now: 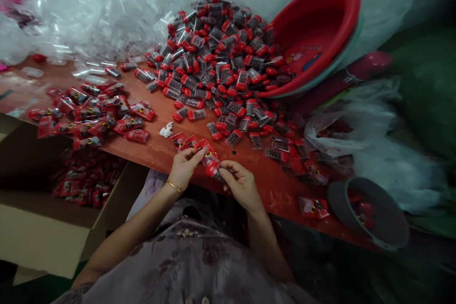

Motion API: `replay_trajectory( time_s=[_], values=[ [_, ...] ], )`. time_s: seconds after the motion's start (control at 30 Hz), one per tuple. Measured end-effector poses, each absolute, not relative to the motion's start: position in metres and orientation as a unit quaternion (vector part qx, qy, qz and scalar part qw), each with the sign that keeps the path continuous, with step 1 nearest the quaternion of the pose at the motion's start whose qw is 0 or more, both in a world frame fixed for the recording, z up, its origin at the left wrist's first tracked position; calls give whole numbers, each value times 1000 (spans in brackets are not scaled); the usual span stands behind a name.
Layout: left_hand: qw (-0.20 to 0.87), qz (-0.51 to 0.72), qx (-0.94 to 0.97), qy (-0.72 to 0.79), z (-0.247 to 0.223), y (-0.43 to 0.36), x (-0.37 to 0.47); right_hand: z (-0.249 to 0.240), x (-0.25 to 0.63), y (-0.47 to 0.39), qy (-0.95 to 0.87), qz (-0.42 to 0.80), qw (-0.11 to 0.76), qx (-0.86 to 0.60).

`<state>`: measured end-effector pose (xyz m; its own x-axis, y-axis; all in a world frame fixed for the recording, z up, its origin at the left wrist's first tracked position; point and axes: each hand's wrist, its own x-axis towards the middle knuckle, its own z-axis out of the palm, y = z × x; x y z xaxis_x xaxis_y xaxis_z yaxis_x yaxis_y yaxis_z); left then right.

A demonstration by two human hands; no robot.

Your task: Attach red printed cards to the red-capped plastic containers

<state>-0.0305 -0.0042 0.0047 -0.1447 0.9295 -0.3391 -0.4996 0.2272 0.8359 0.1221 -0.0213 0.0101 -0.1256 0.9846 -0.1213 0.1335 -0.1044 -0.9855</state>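
Note:
At the table's near edge, my left hand (185,167) pinches the top of a small red printed packet (209,151). My right hand (242,184) holds a small clear tube with a red cap (213,169), its cap end at the packet's lower edge. Whether the cap is inside the packet I cannot tell. Other red packets (184,141) lie flat just beyond my left fingers. Past my hands rises a large heap of red-capped clear tubes (221,71) with dark contents. A crumpled white scrap (166,129) sits left of the flat packets.
Filled red packets (89,114) are piled at left, above an open cardboard box (42,237) holding more. Clear empty tubes (92,14) are heaped behind. A red basin (342,4) leans at back right. A grey bucket (338,199) and plastic bags (377,128) stand at right.

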Motion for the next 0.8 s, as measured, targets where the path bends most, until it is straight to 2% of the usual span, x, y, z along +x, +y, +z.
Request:
replay_trajectory(
  time_s=[0.27, 0.53, 0.7, 0.8],
  values=[
    [658, 575, 151, 462, 10, -6, -25, -3, 118, -19, -548, 461, 432, -549],
    [675, 568, 110, 457, 9, -6, -18, -18, 108, -22, -596, 327, 457, -574],
    [689, 555, 84, 458, 6, -7, -15, -21, 98, -22, -554, 388, 479, -560],
    [696, 543, 120, 454, 5, -9, -13, -22, 95, -21, -541, 376, 498, -563]
  ],
)
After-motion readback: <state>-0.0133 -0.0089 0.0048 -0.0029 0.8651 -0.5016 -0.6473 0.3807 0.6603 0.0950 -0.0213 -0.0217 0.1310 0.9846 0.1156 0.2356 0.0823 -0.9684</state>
